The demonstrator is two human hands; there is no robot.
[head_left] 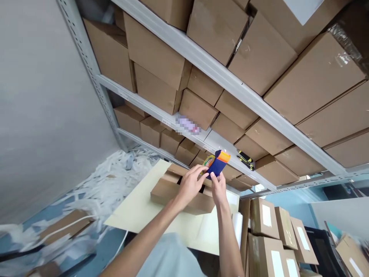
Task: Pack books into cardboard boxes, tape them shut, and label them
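Observation:
Both of my hands hold a small dark blue box with an orange end (218,162) above an open cardboard carton (173,191). My left hand (190,184) pinches the box's lower left side, fingers closed on it. My right hand (218,188) grips its lower end from below. The carton lies on a pale cream tabletop (135,209), its flaps open.
A grey metal rack (201,65) full of brown cartons fills the upper view. A black and yellow tool (245,159) lies on its shelf. Several labelled cartons (273,234) stand at the right. White paper strips (106,184) litter the blue floor at the left.

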